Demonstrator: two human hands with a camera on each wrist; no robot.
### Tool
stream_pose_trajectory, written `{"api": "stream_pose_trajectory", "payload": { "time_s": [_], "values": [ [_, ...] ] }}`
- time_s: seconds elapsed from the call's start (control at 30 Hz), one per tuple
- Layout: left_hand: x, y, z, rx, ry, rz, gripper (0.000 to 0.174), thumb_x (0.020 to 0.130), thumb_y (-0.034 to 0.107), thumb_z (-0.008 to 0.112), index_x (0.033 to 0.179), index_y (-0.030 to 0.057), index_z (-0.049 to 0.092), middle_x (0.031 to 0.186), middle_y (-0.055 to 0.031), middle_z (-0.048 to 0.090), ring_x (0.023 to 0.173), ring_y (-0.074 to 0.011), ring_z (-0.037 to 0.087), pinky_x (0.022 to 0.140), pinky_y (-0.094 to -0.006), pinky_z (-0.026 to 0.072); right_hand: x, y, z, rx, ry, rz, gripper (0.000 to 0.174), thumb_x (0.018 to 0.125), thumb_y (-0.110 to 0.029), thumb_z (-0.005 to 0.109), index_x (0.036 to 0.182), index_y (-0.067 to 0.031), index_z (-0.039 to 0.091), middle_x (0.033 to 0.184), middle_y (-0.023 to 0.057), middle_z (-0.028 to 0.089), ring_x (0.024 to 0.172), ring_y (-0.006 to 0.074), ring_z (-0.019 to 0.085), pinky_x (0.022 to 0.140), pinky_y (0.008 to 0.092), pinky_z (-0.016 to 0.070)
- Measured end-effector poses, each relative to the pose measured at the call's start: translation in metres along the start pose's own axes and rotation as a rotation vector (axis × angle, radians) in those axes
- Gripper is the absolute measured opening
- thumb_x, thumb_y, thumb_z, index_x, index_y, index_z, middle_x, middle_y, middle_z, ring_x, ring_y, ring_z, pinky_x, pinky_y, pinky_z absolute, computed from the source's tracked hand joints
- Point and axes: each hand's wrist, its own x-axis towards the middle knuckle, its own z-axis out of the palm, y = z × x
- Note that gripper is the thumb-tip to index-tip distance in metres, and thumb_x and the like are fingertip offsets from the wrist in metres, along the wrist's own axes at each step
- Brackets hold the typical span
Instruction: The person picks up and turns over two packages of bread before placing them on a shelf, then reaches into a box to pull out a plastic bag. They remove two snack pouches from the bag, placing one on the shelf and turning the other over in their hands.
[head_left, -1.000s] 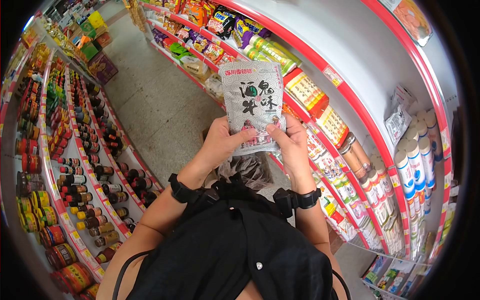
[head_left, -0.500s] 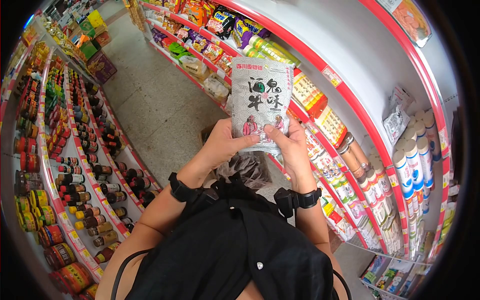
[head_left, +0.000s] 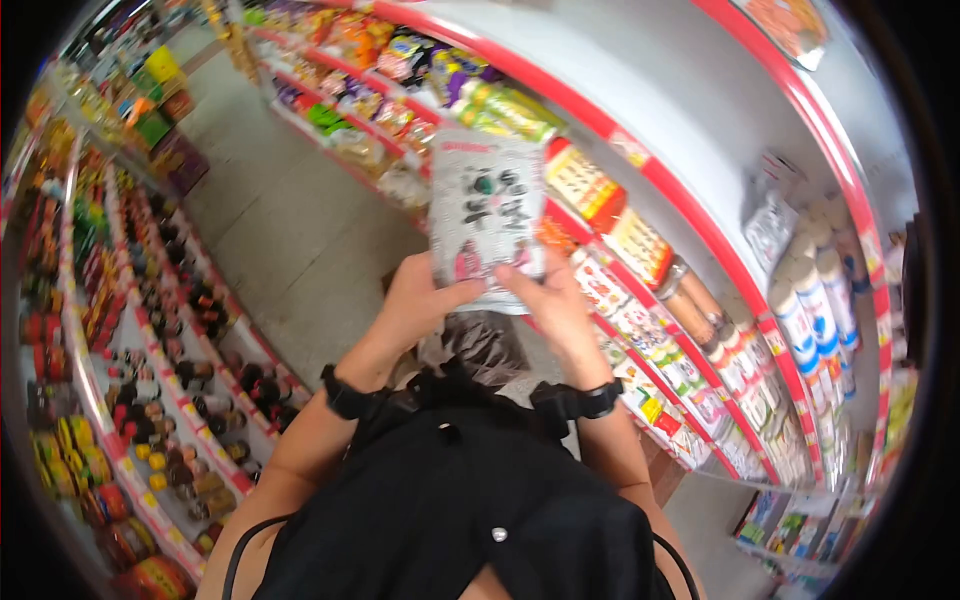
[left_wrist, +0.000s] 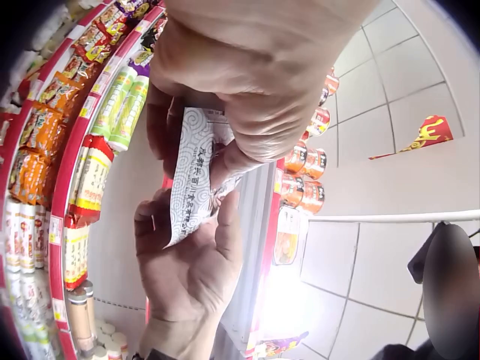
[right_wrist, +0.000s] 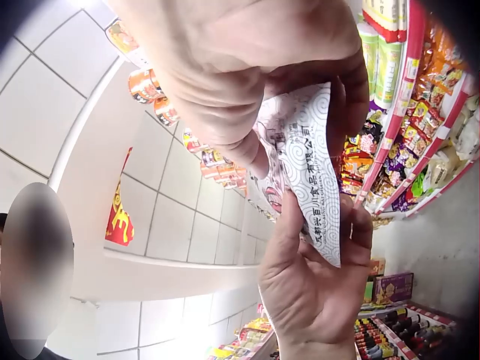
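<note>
In the head view, a silver-grey food pouch [head_left: 490,205] with dark characters and pink figures is held upright before the chest, printed front facing up at the camera. My left hand [head_left: 412,305] grips its lower left corner, the thumb lying across the front. On the lower right my right hand [head_left: 556,308] pinches it the same way, both thumb tips close together. The wrist views show the pouch's patterned bottom edge [left_wrist: 190,180] between the two hands, with fingers behind it. Black straps circle both wrists.
Shelves with red price rails [head_left: 640,150] run along the right, bearing noodle packs [head_left: 585,185], tubes [head_left: 815,310] and a loose silver bag [head_left: 770,230]. Jars and bottles [head_left: 75,440] fill the left shelves. A grey floor aisle [head_left: 290,200] lies between. A dark bag-lined box [head_left: 475,345] sits below the hands.
The pouch first shifted slightly right, then back left in the head view. The surroundings have also slid left and blurred as the head turned. Both hands keep their hold.
</note>
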Motion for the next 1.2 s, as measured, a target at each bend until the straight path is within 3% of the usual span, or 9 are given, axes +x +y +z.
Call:
{"api": "stream_pose_trajectory", "payload": {
  "time_s": [0.1, 0.13, 0.3, 0.5, 0.6, 0.7, 0.87, 1.03, 1.2],
  "values": [
    [0.002, -0.004, -0.002, 0.105, 0.017, -0.022, 0.030, 0.079, 0.008, 0.066, 0.105, -0.0042, 0.060, 0.097, -0.0052, 0.064, 0.086, -0.0105, 0.058, 0.077, -0.0269, 0.0476, 0.000, 0.013, -0.009, -0.184, 0.053, -0.119, 0.030, 0.083, -0.003, 0.061, 0.111, 0.0000, 0.053, 0.099, 0.0038, 0.061, 0.091, 0.0094, 0.055, 0.080, 0.0260, 0.0455],
    [0.003, 0.000, 0.002, 0.133, 0.004, -0.030, 0.027, 0.079, 0.008, 0.066, 0.104, -0.0035, 0.061, 0.096, -0.0043, 0.065, 0.085, -0.0102, 0.058, 0.076, -0.0268, 0.0476, -0.001, 0.017, -0.011, -0.002, 0.044, -0.027, 0.030, 0.083, -0.003, 0.061, 0.112, 0.0007, 0.052, 0.098, 0.0040, 0.060, 0.090, 0.0092, 0.054, 0.079, 0.0261, 0.0455],
    [0.009, -0.009, -0.003, 0.134, -0.083, -0.017, 0.049, 0.084, 0.010, 0.061, 0.127, 0.0003, 0.042, 0.119, -0.0118, 0.053, 0.100, -0.0166, 0.055, 0.083, -0.0284, 0.0463, -0.005, 0.002, -0.064, -0.087, 0.264, -0.056, 0.024, 0.084, 0.000, 0.059, 0.108, -0.0021, 0.055, 0.099, 0.0040, 0.063, 0.088, 0.0096, 0.058, 0.078, 0.0257, 0.0471],
    [0.004, -0.011, -0.023, 0.192, 0.109, -0.116, 0.020, 0.091, 0.012, 0.051, 0.105, 0.0006, 0.059, 0.088, -0.0073, 0.065, 0.080, -0.0134, 0.061, 0.075, -0.0259, 0.0479, -0.027, -0.067, -0.224, -0.350, 0.885, -0.288, 0.023, 0.080, -0.003, 0.066, 0.100, -0.0031, 0.054, 0.080, 0.0046, 0.062, 0.072, 0.0106, 0.058, 0.062, 0.0253, 0.0470],
    [-0.001, -0.015, -0.024, 0.181, 0.098, -0.151, 0.020, 0.091, 0.012, 0.051, 0.105, 0.0006, 0.058, 0.089, -0.0081, 0.065, 0.080, -0.0134, 0.061, 0.074, -0.0260, 0.0480, -0.043, -0.092, -0.299, -0.497, 1.084, -0.461, 0.022, 0.080, -0.008, 0.067, 0.097, -0.0003, 0.056, 0.086, 0.0045, 0.062, 0.073, 0.0088, 0.054, 0.064, 0.0235, 0.0433],
    [-0.002, -0.021, -0.024, 0.197, 0.079, -0.167, 0.019, 0.091, 0.012, 0.050, 0.105, 0.0012, 0.058, 0.088, -0.0072, 0.065, 0.080, -0.0138, 0.061, 0.074, -0.0270, 0.0481, -0.050, -0.092, -0.393, -0.758, 1.255, -0.368, 0.037, 0.075, -0.012, 0.069, 0.103, 0.0051, 0.053, 0.085, 0.0071, 0.060, 0.072, 0.0146, 0.054, 0.066, 0.0282, 0.0441],
    [-0.002, -0.022, -0.017, 0.238, 0.080, -0.202, 0.018, 0.091, 0.012, 0.050, 0.104, 0.0021, 0.059, 0.088, -0.0068, 0.065, 0.080, -0.0146, 0.062, 0.074, -0.0278, 0.0482, -0.048, -0.096, -0.412, -0.786, 1.355, -0.363, 0.046, 0.075, -0.015, 0.069, 0.112, 0.0048, 0.052, 0.086, 0.0142, 0.061, 0.081, 0.0226, 0.058, 0.075, 0.0332, 0.0445],
    [-0.003, -0.024, -0.010, 0.227, 0.057, -0.225, 0.018, 0.091, 0.012, 0.051, 0.104, 0.0018, 0.059, 0.088, -0.0071, 0.065, 0.080, -0.0150, 0.062, 0.074, -0.0280, 0.0482, -0.044, -0.093, -0.404, -1.026, 1.399, -0.048, 0.046, 0.076, -0.016, 0.067, 0.112, 0.0056, 0.050, 0.089, 0.0221, 0.062, 0.088, 0.0342, 0.060, 0.077, 0.0394, 0.0456],
    [-0.007, -0.024, -0.008, 0.236, 0.059, -0.228, 0.019, 0.091, 0.013, 0.052, 0.104, 0.0015, 0.059, 0.087, -0.0074, 0.065, 0.080, -0.0153, 0.062, 0.073, -0.0285, 0.0482, -0.043, -0.084, -0.406, -1.303, 1.418, -0.112, 0.053, 0.074, -0.016, 0.069, 0.116, 0.0054, 0.045, 0.100, 0.0236, 0.057, 0.095, 0.0383, 0.056, 0.083, 0.0423, 0.0440]
  ]
}}
